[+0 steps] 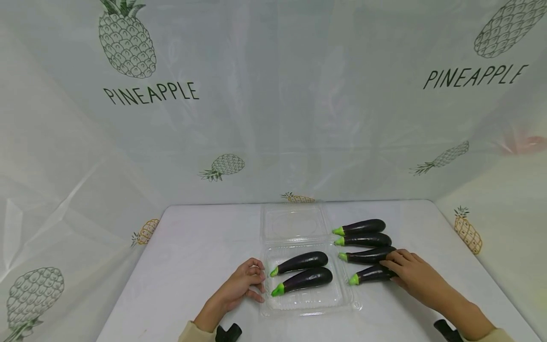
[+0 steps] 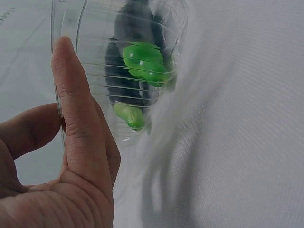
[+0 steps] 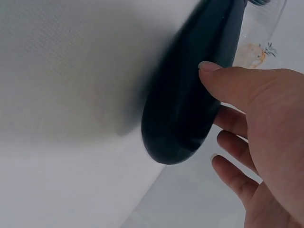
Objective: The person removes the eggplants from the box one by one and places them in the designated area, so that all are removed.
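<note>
A clear plastic clamshell container [image 1: 307,304] lies with its lid [image 1: 295,225] folded back, and two dark eggplants [image 1: 308,280] rest in its base. My left hand [image 1: 242,285] pinches the container's left rim between thumb and fingers; through the wall, green eggplant caps [image 2: 145,61] show in the left wrist view. To the right of the container, my right hand [image 1: 420,280] grips the blunt end of the nearest eggplant [image 1: 372,274], thumb on one side of its dark skin [image 3: 185,109] and fingers on the other.
Three more eggplants, the nearest [image 1: 365,255] just behind the gripped one, lie in a column right of the container, green caps pointing left. A white table [image 1: 196,256] carries everything. A pineapple-printed sheet [image 1: 299,118] hangs behind and at the sides.
</note>
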A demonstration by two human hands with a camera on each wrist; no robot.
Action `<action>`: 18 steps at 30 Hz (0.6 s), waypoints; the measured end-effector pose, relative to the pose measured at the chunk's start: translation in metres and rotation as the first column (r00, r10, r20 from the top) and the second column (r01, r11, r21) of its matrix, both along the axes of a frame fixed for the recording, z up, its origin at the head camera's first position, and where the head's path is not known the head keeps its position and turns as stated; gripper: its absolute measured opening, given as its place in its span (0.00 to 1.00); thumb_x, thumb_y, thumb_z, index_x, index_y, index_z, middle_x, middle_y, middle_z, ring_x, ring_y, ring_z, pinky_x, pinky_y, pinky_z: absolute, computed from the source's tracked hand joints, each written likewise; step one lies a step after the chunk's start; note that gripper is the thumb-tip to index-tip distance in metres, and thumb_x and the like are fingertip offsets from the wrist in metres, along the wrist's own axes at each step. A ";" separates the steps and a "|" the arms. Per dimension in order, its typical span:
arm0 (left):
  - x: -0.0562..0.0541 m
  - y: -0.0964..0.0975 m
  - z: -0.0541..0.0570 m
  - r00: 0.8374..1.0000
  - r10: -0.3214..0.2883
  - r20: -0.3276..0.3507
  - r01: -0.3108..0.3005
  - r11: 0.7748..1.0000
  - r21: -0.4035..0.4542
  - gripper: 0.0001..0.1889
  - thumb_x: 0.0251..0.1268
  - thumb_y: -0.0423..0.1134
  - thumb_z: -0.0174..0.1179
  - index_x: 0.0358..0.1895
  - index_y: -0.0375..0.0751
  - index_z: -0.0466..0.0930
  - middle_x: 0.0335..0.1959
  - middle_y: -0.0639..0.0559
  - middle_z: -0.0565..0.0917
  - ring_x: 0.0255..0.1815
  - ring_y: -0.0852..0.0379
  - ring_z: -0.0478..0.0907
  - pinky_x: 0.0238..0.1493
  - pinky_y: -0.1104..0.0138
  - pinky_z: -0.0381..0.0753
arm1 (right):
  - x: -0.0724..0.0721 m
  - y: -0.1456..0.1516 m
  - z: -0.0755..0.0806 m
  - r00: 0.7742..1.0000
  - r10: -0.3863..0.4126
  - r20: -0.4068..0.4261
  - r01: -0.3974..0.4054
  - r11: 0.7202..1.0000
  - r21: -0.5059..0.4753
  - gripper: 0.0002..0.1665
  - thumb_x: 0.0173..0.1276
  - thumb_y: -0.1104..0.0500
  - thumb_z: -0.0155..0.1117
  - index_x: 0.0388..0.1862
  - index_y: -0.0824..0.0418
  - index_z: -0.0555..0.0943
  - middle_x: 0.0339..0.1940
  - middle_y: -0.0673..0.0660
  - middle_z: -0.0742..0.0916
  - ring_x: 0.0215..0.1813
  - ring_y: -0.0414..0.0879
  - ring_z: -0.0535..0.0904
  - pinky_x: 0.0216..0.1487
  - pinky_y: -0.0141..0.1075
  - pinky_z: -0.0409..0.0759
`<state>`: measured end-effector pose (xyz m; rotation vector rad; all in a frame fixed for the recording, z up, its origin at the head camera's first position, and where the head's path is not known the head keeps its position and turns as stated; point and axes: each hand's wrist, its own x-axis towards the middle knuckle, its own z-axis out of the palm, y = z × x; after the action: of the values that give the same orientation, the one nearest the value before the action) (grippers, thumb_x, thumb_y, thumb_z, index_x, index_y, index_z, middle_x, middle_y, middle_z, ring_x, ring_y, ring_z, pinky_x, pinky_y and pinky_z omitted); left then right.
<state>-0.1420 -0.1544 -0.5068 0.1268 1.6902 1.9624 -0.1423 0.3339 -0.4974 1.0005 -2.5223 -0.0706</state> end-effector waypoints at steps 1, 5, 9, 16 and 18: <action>0.000 0.000 0.000 1.000 0.000 0.000 0.000 1.000 0.001 0.11 0.78 0.29 0.54 0.56 0.34 0.65 0.37 0.52 0.73 0.33 0.57 0.78 0.28 0.66 0.90 | 0.000 0.000 0.001 1.000 -0.004 0.000 0.004 1.000 0.005 0.33 0.37 0.60 0.92 0.47 0.59 0.88 0.44 0.54 0.85 0.48 0.54 0.82 0.45 0.50 0.87; 0.000 0.000 -0.002 1.000 0.001 -0.001 -0.001 1.000 0.005 0.11 0.79 0.29 0.54 0.56 0.35 0.65 0.37 0.52 0.73 0.33 0.56 0.78 0.29 0.66 0.90 | 0.001 -0.003 0.004 1.000 -0.024 0.010 0.024 0.999 0.024 0.33 0.38 0.60 0.92 0.47 0.59 0.88 0.45 0.55 0.85 0.49 0.55 0.82 0.46 0.51 0.87; -0.001 0.000 -0.002 1.000 0.002 0.001 -0.002 1.000 0.006 0.11 0.79 0.29 0.54 0.56 0.34 0.65 0.37 0.52 0.73 0.33 0.56 0.78 0.29 0.66 0.90 | 0.003 -0.009 0.010 1.000 -0.019 0.006 0.019 1.000 0.024 0.33 0.36 0.60 0.92 0.45 0.57 0.87 0.44 0.54 0.85 0.48 0.55 0.82 0.45 0.51 0.87; -0.001 -0.001 -0.001 1.000 0.001 0.003 -0.001 1.000 0.001 0.11 0.79 0.29 0.54 0.57 0.34 0.65 0.38 0.51 0.73 0.33 0.57 0.78 0.29 0.65 0.90 | 0.008 -0.023 0.019 1.000 0.009 0.013 -0.009 0.999 0.041 0.33 0.37 0.59 0.92 0.46 0.55 0.88 0.45 0.53 0.85 0.49 0.53 0.82 0.47 0.49 0.88; -0.001 -0.001 -0.001 1.000 0.001 0.003 -0.001 1.000 0.001 0.12 0.79 0.30 0.54 0.57 0.33 0.65 0.38 0.51 0.73 0.33 0.57 0.78 0.29 0.65 0.90 | 0.010 -0.025 0.020 1.000 0.009 0.021 -0.010 0.999 0.046 0.32 0.38 0.58 0.92 0.46 0.55 0.88 0.45 0.52 0.85 0.49 0.52 0.82 0.47 0.49 0.88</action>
<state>-0.1428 -0.1551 -0.5083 0.1228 1.6876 1.9629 -0.1321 0.3086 -0.4777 1.0369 -2.5450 -0.1171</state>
